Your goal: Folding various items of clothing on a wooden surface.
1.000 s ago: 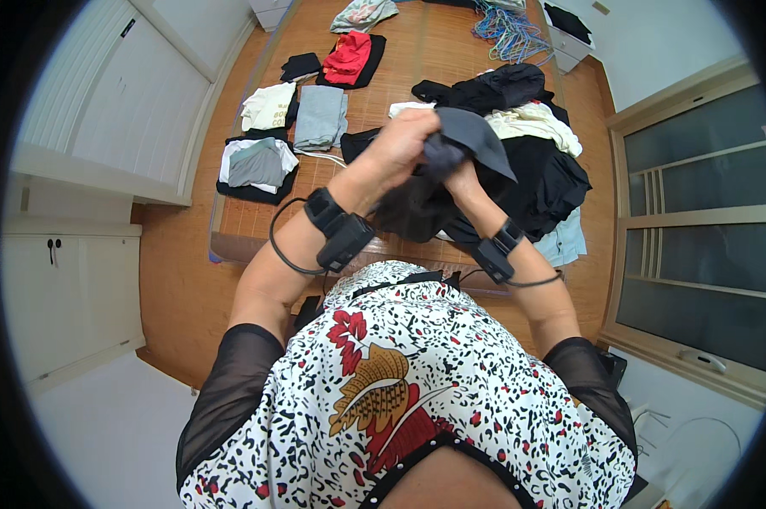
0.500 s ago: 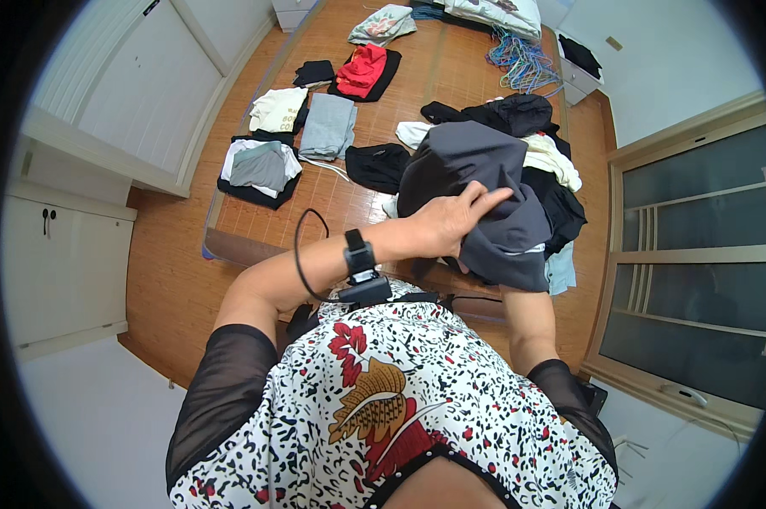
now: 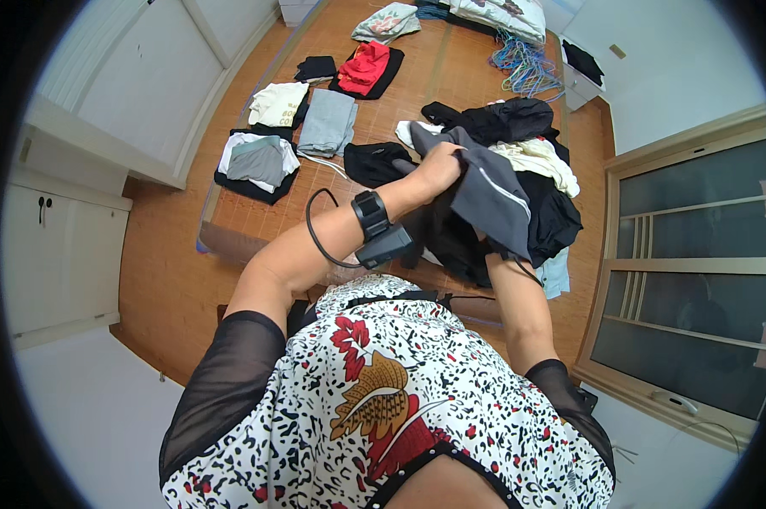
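Observation:
A dark grey garment (image 3: 489,188) with a white stripe hangs bunched over the bed's right side; its exact kind does not show. My left hand (image 3: 440,167) is closed on its upper edge, fingers curled into the cloth. My right forearm (image 3: 521,297) reaches up beneath the garment, and the cloth covers that hand, so its fingers are hidden. Black cloth (image 3: 451,246) hangs below the grey, between my two arms. Beside my left hand lies a folded black garment (image 3: 374,164).
Folded clothes lie on the bed's left: a grey pair (image 3: 328,123), a cream shirt (image 3: 277,103), a grey-and-white stack (image 3: 257,163), a red piece (image 3: 366,68). Loose black (image 3: 519,119) and cream clothes (image 3: 540,163) heap at right. Hangers (image 3: 525,64) lie tangled at the far end.
The grey garment has gone from a broad rounded drape to a narrower, slanting bunch, showing its stripe. My left hand has risen and moved slightly left, now gripping its edge.

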`<action>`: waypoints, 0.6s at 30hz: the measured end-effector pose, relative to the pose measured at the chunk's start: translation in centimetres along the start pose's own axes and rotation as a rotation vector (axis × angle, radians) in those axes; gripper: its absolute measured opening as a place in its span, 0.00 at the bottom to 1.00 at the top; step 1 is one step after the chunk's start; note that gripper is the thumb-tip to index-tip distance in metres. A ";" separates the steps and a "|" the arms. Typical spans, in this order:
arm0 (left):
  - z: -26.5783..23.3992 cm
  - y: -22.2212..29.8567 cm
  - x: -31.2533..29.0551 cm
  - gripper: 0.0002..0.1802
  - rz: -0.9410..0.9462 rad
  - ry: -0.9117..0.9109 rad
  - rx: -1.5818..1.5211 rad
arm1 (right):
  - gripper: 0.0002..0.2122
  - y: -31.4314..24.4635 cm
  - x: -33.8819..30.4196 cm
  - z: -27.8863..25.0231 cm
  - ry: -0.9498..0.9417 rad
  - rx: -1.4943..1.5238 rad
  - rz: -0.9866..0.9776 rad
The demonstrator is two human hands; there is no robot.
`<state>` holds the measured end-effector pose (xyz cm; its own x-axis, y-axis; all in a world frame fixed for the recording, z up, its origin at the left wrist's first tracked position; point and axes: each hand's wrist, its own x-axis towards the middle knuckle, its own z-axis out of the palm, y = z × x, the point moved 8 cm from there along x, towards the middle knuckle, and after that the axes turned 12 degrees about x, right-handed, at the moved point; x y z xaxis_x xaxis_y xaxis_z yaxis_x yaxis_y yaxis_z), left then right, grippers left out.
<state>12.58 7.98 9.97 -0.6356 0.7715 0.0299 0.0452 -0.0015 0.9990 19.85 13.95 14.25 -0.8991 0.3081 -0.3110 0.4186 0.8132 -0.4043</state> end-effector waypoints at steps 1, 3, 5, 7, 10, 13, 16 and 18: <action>2.3 -1.6 -1.1 0.13 -0.300 -0.103 -0.498 | 0.21 0.0 0.0 0.3 -0.010 0.000 0.007; 4.4 -0.4 -2.5 0.12 -0.369 -0.296 -0.746 | 0.21 0.4 0.1 1.2 -0.016 0.015 0.020; 5.4 0.4 -3.4 0.09 -0.441 -0.437 -0.906 | 0.21 0.8 0.5 2.2 0.018 0.105 -0.019; 4.6 0.7 -3.0 0.08 -0.396 -0.472 -0.979 | 0.21 1.2 1.3 3.2 0.078 0.256 -0.078; 1.3 -1.4 -0.4 0.38 -0.177 -0.319 -0.384 | 0.21 1.9 3.0 4.9 0.158 0.620 -0.175; -1.0 -4.8 -0.9 0.64 -0.024 -0.250 0.856 | 0.21 2.5 4.7 6.9 0.163 0.985 -0.233; -1.5 -6.0 -1.0 0.54 0.067 -0.207 0.859 | 0.21 3.1 5.9 8.7 0.106 1.224 -0.231; -2.0 -7.6 -1.0 0.38 -0.149 -0.252 0.646 | 0.22 3.3 6.3 9.6 0.037 1.346 -0.216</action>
<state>11.31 6.00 2.46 -0.4765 0.8579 -0.1923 0.4693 0.4331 0.7695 16.80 13.78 2.67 -0.9560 0.2674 -0.1206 0.0511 -0.2531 -0.9661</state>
